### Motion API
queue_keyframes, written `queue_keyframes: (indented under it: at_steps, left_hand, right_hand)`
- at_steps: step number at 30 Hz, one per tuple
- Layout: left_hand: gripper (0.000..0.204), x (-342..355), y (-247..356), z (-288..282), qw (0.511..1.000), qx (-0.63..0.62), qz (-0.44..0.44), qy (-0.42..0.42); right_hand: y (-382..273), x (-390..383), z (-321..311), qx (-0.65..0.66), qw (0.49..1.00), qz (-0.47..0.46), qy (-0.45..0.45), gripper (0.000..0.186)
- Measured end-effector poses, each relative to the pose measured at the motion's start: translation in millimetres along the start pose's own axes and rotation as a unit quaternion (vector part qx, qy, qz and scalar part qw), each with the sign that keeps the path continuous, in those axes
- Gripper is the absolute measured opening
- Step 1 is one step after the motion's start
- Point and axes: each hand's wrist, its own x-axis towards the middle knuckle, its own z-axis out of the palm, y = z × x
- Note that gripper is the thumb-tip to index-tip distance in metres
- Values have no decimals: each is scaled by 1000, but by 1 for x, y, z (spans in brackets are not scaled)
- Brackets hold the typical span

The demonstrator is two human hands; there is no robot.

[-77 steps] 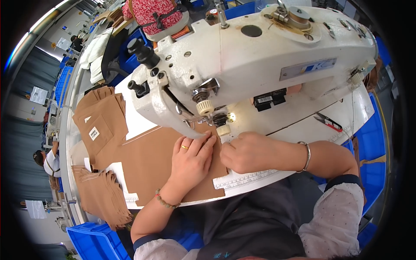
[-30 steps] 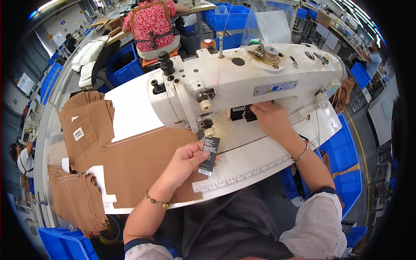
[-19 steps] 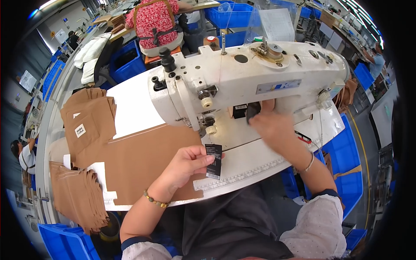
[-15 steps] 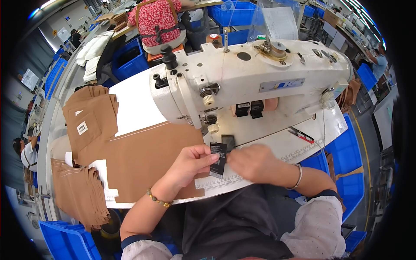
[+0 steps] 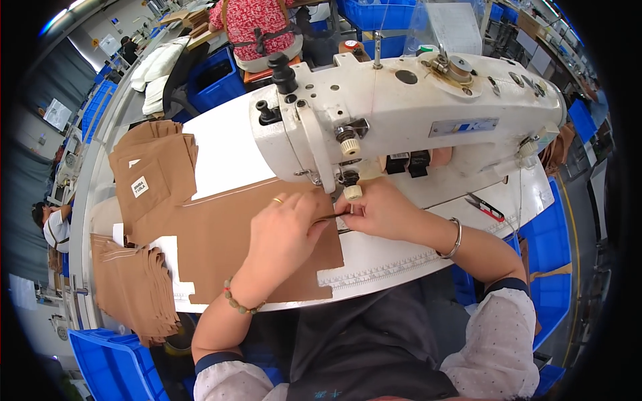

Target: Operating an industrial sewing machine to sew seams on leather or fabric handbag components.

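A large brown fabric panel (image 5: 221,234) lies flat on the sewing machine bed, its right edge beside the needle area. My left hand (image 5: 284,230) rests over that edge, thumb and fingers pinching the fabric. Close by, my right hand (image 5: 384,210) is closed in a pinch at the fabric edge, below the machine head. A thin dark strip (image 5: 339,215) runs between the fingertips, seen edge-on; it looks like the black label. The white sewing machine (image 5: 401,100) stands just beyond both hands, and its needle and presser foot are largely hidden by the right hand.
Brown pocket pieces (image 5: 150,174) and a fanned stack of brown pieces (image 5: 137,287) lie at the left. Thread snips (image 5: 486,207) with red handles rest on the right. Black label rolls (image 5: 409,162) sit behind the machine arm. Blue bins (image 5: 117,364) stand around the table.
The black label, held face up between both hands before, has moved up to the fabric edge and is turned edge-on. Both hands have moved toward the needle area; the view has shifted slightly.
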Motion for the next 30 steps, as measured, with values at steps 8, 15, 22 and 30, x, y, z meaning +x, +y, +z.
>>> queue_keyframes:
  at_steps: [8,15,22,30]
  left_hand:
    - [13,1,-26,8,970,-168,-143,-102]
    - [12,1,-27,15,975,-174,-113,-83]
    - [12,1,-22,14,994,-78,-59,-37]
    - [13,-1,-23,11,969,-227,-42,-85]
  right_hand:
    - [14,2,3,67,986,155,-9,15]
    - [18,1,5,52,991,122,8,13]
    - [17,1,4,69,987,143,-5,11]
    - [1,-1,-2,248,940,211,-105,14]
